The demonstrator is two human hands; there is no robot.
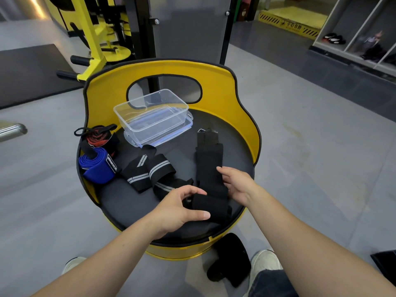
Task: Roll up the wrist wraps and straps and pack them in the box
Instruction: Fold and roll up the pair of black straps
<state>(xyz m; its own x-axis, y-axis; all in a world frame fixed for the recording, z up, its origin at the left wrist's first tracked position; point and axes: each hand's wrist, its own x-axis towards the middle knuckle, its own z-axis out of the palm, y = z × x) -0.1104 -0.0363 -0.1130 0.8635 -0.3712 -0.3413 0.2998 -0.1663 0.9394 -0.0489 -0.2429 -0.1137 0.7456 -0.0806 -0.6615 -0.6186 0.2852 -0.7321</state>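
Observation:
A long black wrist wrap (pixel 209 166) lies across the round black seat (pixel 128 200) of a yellow barrel stool. Its near end is folded over, and my left hand (pixel 182 207) pinches that fold between thumb and fingers. My right hand (pixel 236 184) rests with spread fingers against the wrap's right edge. A black strap with grey stripes (pixel 150 171) lies loose to the left. A rolled blue wrap (pixel 97 166) and a red-and-black wrap (pixel 99 138) sit at the seat's left edge. The clear plastic box (pixel 151 114) stands open at the back on its lid.
The stool's yellow backrest (pixel 235 97) curves round the rear and right. A black pad (pixel 230 259) lies on the grey floor between my shoes. Yellow gym equipment (pixel 92 39) stands behind on the left, and shelving (pixel 353 37) with shoes at the far right.

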